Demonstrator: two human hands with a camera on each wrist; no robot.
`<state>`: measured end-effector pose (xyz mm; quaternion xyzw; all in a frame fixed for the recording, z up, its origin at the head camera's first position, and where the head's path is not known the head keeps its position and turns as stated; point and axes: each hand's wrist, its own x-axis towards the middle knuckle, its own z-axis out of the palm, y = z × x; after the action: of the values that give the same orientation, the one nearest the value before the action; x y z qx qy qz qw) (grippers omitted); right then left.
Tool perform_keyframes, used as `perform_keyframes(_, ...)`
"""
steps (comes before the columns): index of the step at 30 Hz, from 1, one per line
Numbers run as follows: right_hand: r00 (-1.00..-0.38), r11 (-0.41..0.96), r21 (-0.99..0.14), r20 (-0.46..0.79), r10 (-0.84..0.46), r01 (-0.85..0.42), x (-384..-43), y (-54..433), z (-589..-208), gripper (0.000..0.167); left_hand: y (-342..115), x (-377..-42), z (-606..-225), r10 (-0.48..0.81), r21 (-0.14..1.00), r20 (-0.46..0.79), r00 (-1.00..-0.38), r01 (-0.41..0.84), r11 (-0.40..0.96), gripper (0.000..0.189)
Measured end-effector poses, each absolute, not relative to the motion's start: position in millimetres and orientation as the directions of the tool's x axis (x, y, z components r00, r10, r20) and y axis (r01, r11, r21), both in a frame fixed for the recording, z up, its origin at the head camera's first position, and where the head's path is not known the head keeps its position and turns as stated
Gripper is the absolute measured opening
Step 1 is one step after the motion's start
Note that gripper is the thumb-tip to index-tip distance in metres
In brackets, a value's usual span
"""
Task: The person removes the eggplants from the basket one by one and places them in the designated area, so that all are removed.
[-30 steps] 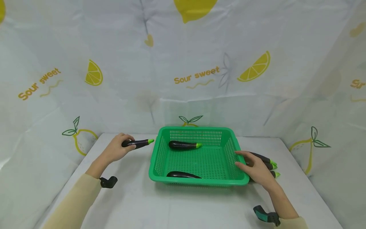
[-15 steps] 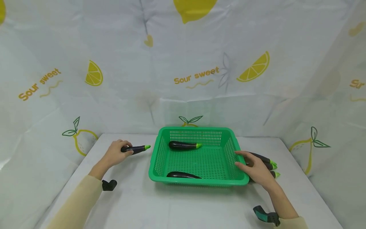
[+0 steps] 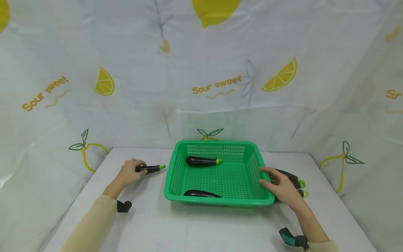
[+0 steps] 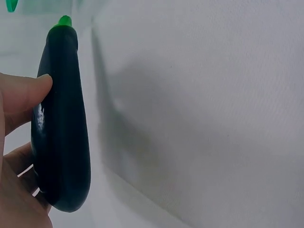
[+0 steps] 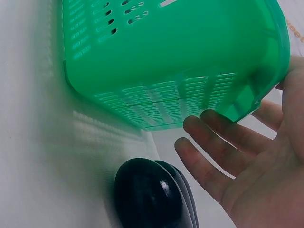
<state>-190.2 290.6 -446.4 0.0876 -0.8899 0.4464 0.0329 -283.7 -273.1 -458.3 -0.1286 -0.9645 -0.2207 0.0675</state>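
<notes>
My left hand (image 3: 130, 173) grips a dark eggplant (image 3: 150, 169) with a bright green stem, low over the table left of the basket. In the left wrist view, the thumb presses one side of that eggplant (image 4: 61, 123) and other fingers reach behind it. My right hand (image 3: 283, 187) holds the right rim of a green plastic basket (image 3: 220, 201), thumb and forefinger over its edge. From the right wrist view, several fingers (image 5: 218, 147) lie along the outer wall. Inside the basket, one eggplant (image 3: 201, 161) lies at the back and another (image 3: 201, 193) at the front, partly hidden by the rim.
Several more eggplants (image 3: 291, 176) lie on the table right of the basket, partly covered by my right hand. The white table (image 3: 176, 231) ends at a lemon-print curtain (image 3: 141, 115) at the back and sides.
My left hand has come down and slightly towards me with the eggplant, away from the basket's left side. The right hand and the basket stay where they were.
</notes>
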Motion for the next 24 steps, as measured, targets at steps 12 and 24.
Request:
perform_keyframes(12, -0.981, 0.591, -0.783, 0.143, -0.131, -0.193, -189.0, 291.9, -448.5, 0.058, -271.3, -286.9, -468.4, 0.214, 0.395, 0.150, -0.965, 0.257, 0.882, 0.031)
perform_keyframes(24, -0.980, 0.579, -0.791, 0.150, -0.129, -0.198, -190.6, 292.0, -447.6, 0.059, -273.5, -292.7, -475.7, 0.204, 0.411, 0.122, -0.971, 0.237, 0.880, 0.032)
